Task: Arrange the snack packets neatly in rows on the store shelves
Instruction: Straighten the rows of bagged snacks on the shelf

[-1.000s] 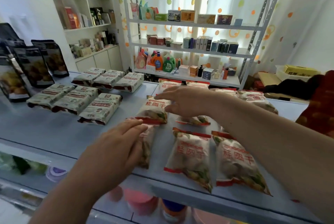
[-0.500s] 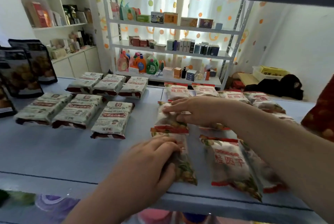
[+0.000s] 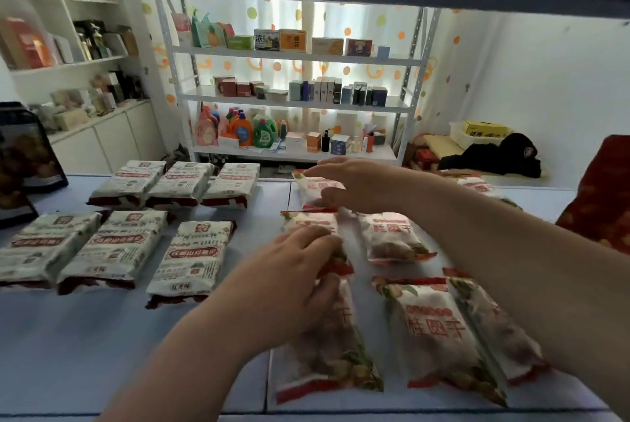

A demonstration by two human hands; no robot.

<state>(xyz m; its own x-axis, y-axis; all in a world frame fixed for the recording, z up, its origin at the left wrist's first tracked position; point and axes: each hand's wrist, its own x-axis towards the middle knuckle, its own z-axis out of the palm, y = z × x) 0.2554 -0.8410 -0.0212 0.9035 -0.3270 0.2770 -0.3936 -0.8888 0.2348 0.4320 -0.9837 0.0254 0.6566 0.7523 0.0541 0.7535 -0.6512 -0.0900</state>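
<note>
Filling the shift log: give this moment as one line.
step: straightening rows | left hand: touching middle packet, grip unclear | right hand: open over back packet

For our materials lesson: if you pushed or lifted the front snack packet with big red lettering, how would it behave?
The packet likely sags if lifted by one end: its film looks soft and crinkled. Lying flat, it should not roll or tip. Glossy film on the smooth shelf suggests it slides easily.

white snack packets (image 3: 433, 329) with red lettering; pale blue shelf (image 3: 85, 346).
</note>
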